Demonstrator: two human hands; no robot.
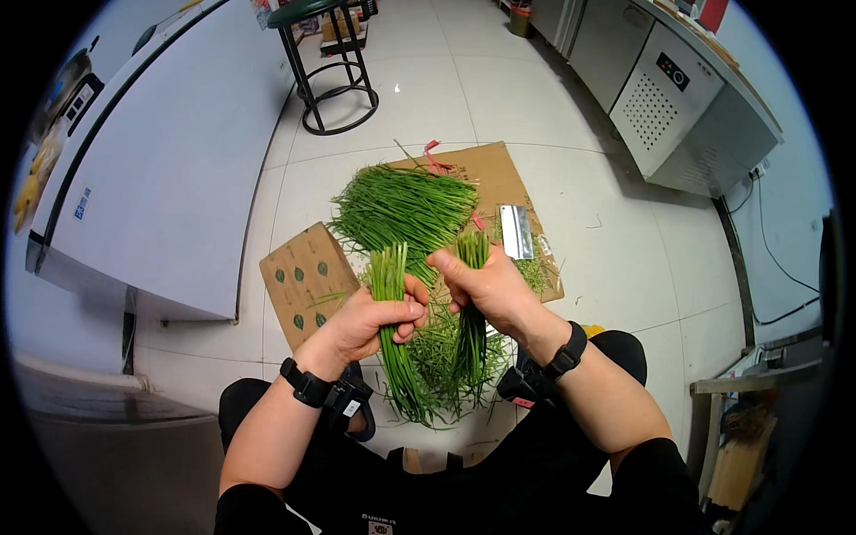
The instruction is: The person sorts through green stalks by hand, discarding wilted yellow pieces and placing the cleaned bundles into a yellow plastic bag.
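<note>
My left hand (378, 317) is closed around a bundle of long green stalks (394, 361), likely garlic chives, with its pale cut ends up and its leaves hanging down. A second bundle (472, 348) hangs from my right hand (485, 284), also with its pale ends upward. The two bundles are apart at the top. Beyond them a large pile of the same stalks (408, 204) lies on flattened cardboard (498, 164). A wide metal blade (516, 232), like a cleaver's, rests on the cardboard at the right. Loose trimmings (435, 341) lie below my hands.
A cardboard box (301, 281) with printed marks stands at the left. Red ties (436, 160) lie by the pile. A white appliance (167, 134) flanks the left side, a round stool (334, 73) stands farther back, and a steel refrigerated counter (669, 107) is at the right.
</note>
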